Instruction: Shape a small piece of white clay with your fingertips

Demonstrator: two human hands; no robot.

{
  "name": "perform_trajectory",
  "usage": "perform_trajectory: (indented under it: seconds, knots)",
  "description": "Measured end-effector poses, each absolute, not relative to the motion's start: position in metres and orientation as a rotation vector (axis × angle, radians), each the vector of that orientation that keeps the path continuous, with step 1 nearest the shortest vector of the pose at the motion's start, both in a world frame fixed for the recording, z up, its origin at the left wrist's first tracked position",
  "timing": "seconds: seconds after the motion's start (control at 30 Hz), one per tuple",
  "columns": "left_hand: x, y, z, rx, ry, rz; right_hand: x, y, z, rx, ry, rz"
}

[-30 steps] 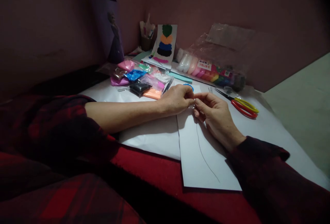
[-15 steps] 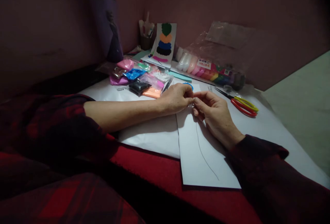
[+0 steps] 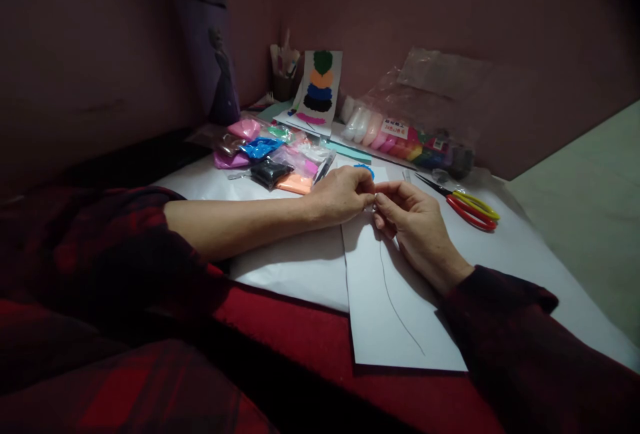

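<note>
Over the paper (image 3: 370,327), pinched a small pale piece (image 3: 371,207) between the fingertips of left hand (image 3: 337,197) and right hand (image 3: 417,224), probably best managed lightly, clear of the blue patch (image 3: 365,171) just beyond.

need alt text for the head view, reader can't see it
A person's left hand and right hand pinch a small whitish thing above white paper bearing a thin line. Colourful packets lie beyond the left arm, scissors to the right.
</note>
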State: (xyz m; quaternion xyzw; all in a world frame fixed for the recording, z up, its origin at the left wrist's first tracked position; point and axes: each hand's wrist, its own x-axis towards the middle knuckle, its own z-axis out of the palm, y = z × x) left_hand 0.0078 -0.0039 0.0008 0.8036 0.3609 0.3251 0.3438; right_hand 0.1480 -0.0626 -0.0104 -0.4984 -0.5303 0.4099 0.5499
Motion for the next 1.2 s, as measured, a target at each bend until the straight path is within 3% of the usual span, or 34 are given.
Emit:
perform_trajectory:
  seconds: [1.2]
  knots:
    - [0.0070,-0.0043,0.0008,2.085,0.946,0.844,0.1482,-0.0637,-0.0085,-1.203,-1.283,0.949]
